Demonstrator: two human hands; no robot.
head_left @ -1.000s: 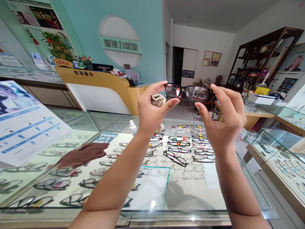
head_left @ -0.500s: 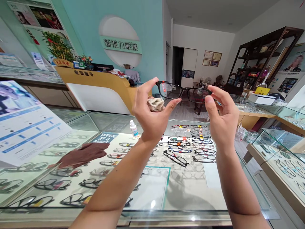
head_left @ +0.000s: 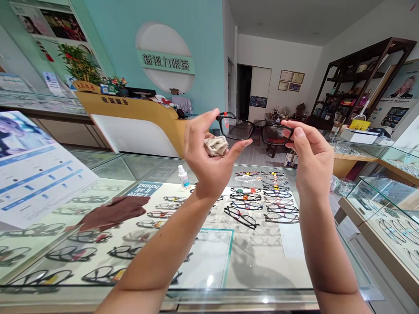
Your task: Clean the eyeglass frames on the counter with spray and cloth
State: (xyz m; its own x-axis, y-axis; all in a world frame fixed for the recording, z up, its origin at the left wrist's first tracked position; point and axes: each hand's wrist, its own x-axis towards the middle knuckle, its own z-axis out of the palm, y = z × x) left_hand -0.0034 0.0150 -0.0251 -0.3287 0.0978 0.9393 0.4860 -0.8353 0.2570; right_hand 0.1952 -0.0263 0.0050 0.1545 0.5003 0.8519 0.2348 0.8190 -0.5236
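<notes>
Left grip (head_left: 209,159) (cloth (head_left: 216,146) in palm) and right grip (head_left: 312,163) hold glasses (head_left: 257,125), likely light, stiff, fragile: best by the edges, off the 2 lenses (head_left: 240,130).

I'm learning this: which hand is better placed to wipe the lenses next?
Probably the left hand: it holds the crumpled cloth, while the right hand pinches one end of the glasses.

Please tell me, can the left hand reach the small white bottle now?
Probably yes, but not to grip it freely: the left hand holds a pale cloth and touches the black-framed glasses. The white bottle stands in plain view, and nothing appears to block it.
</notes>
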